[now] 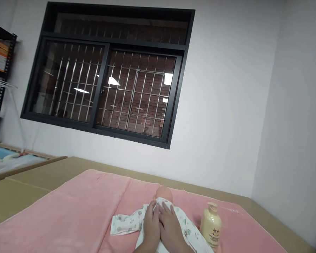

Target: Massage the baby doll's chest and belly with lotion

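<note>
1. Pink towel (76, 214) is spread across the lower frame; a doll (164, 194) in a printed white garment (126, 222) lies on it, bottom centre.
2. Left hand (151, 225) and right hand (171, 226) are laid side by side on the doll's chest, fingers flat and together, nothing gripped.
3. Dressing or smoothing seems in hand; fabric must be pinched next.
4. Cream pump bottle (211, 226) stands just right of the doll.
</note>
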`<state>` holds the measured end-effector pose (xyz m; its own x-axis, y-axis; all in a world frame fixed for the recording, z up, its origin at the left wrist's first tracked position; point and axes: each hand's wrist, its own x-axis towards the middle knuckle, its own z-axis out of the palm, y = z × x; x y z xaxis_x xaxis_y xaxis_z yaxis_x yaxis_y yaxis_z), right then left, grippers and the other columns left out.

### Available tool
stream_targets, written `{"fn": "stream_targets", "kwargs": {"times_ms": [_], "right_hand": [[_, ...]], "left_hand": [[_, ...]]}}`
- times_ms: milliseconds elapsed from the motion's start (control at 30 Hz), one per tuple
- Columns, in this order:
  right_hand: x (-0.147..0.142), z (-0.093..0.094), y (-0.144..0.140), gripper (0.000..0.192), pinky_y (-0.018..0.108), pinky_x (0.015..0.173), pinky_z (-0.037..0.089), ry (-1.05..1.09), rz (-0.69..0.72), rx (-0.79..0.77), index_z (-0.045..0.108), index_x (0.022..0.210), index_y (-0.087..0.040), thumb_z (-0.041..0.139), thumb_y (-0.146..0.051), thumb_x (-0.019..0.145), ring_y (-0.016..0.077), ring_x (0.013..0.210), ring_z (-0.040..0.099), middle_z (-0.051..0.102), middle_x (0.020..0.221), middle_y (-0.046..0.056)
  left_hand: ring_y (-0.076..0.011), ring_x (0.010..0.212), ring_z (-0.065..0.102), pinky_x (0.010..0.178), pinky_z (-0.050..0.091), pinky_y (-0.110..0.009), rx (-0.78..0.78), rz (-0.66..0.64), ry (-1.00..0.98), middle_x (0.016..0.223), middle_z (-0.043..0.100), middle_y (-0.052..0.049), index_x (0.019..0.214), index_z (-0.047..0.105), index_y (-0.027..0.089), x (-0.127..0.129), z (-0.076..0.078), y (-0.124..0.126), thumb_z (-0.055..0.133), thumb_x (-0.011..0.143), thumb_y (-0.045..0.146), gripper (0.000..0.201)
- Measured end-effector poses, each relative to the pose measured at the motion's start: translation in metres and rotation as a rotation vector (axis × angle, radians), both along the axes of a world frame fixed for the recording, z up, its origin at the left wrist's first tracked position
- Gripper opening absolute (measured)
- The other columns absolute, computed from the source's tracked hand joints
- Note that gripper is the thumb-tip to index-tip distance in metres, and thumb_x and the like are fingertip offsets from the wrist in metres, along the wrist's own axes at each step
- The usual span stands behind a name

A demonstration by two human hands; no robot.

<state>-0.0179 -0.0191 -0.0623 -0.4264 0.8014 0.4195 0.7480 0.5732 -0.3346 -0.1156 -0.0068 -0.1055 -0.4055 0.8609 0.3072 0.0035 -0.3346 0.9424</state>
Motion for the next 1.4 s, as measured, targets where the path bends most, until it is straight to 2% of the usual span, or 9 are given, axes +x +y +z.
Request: {"fn": "stream_targets", "kwargs": {"times_ms": [100,200,300,433,533,700,867,1233,1400], "right_hand": [[0.003,-0.004,-0.002,0.047,0.042,0.116,0.02,0.12,0.063,0.026,0.066,0.12,-0.027,0.037,-0.018,0.084,0.0194,0.129,0.047,0.059,0.132,0.001],[0.011,-0.008,0.011,0.047,0.04,0.113,0.029,0.217,-0.183,0.001,0.063,0.124,-0.02,0.034,-0.025,0.087,0.0219,0.128,0.048,0.058,0.133,0.007],[0.014,-0.008,0.02,0.049,0.046,0.113,0.025,0.129,-0.331,-0.052,0.058,0.129,-0.019,0.032,-0.032,0.09,0.0255,0.132,0.043,0.054,0.137,0.009],[0.016,-0.007,0.017,0.046,0.049,0.116,0.015,0.026,-0.104,-0.032,0.06,0.127,-0.025,0.041,-0.03,0.086,0.025,0.138,0.034,0.048,0.143,0.004],[0.024,-0.009,0.016,0.044,0.043,0.116,0.019,0.157,0.021,-0.005,0.067,0.118,-0.023,0.04,-0.027,0.084,0.0212,0.132,0.044,0.059,0.132,0.004],[0.035,-0.015,0.027,0.047,0.04,0.11,0.031,0.222,-0.238,-0.019,0.062,0.122,-0.018,0.035,-0.034,0.087,0.0236,0.121,0.053,0.061,0.127,0.009],[0.032,-0.012,0.026,0.043,0.033,0.097,0.04,0.142,-0.295,-0.051,0.065,0.112,-0.016,0.034,-0.034,0.088,0.0235,0.109,0.058,0.066,0.117,0.01],[0.007,0.001,0.023,0.044,0.038,0.108,0.023,0.003,-0.351,-0.044,0.061,0.12,-0.015,0.033,-0.016,0.086,0.0223,0.115,0.054,0.063,0.123,0.011],[0.007,-0.003,0.009,0.036,0.033,0.107,0.023,0.016,-0.429,-0.024,0.068,0.1,-0.017,0.034,-0.018,0.087,0.0221,0.106,0.058,0.069,0.106,0.011]], "left_hand": [[-0.0249,0.12,0.055,0.105,0.04,-0.036,0.021,-0.038,-0.018,0.126,0.061,-0.01,0.116,0.057,0.019,-0.001,0.001,-0.002,0.044,0.084,0.046,0.044],[-0.0253,0.12,0.054,0.105,0.039,-0.036,0.017,-0.039,-0.005,0.126,0.061,-0.011,0.115,0.058,0.018,0.0,0.003,-0.002,0.047,0.082,0.045,0.043],[-0.0252,0.12,0.054,0.105,0.038,-0.036,-0.009,-0.025,0.029,0.125,0.062,-0.011,0.113,0.059,0.018,0.0,0.003,-0.001,0.046,0.082,0.045,0.042],[-0.0241,0.119,0.054,0.104,0.038,-0.034,-0.041,-0.019,0.07,0.124,0.062,-0.011,0.114,0.059,0.018,-0.001,0.003,0.0,0.042,0.084,0.043,0.042],[-0.0241,0.121,0.052,0.106,0.036,-0.035,-0.076,0.004,0.197,0.128,0.06,-0.012,0.121,0.056,0.016,-0.002,0.005,0.001,0.04,0.085,0.038,0.045],[-0.0312,0.128,0.044,0.111,0.027,-0.041,-0.151,0.033,0.602,0.133,0.056,-0.014,0.122,0.058,0.016,-0.003,0.01,0.007,0.055,0.074,0.035,0.052],[-0.0313,0.124,0.049,0.116,0.02,-0.043,-0.101,0.046,0.665,0.126,0.061,-0.012,0.117,0.063,0.02,-0.013,0.011,0.014,0.062,0.068,0.043,0.054],[-0.0258,0.121,0.052,0.113,0.025,-0.041,-0.065,-0.022,0.779,0.125,0.064,-0.007,0.12,0.062,0.022,-0.018,0.012,0.015,0.055,0.078,0.033,0.044],[-0.0248,0.114,0.055,0.105,0.036,-0.038,-0.023,-0.029,0.8,0.117,0.066,-0.006,0.113,0.065,0.022,-0.02,0.009,0.014,0.057,0.08,0.031,0.036]]}}
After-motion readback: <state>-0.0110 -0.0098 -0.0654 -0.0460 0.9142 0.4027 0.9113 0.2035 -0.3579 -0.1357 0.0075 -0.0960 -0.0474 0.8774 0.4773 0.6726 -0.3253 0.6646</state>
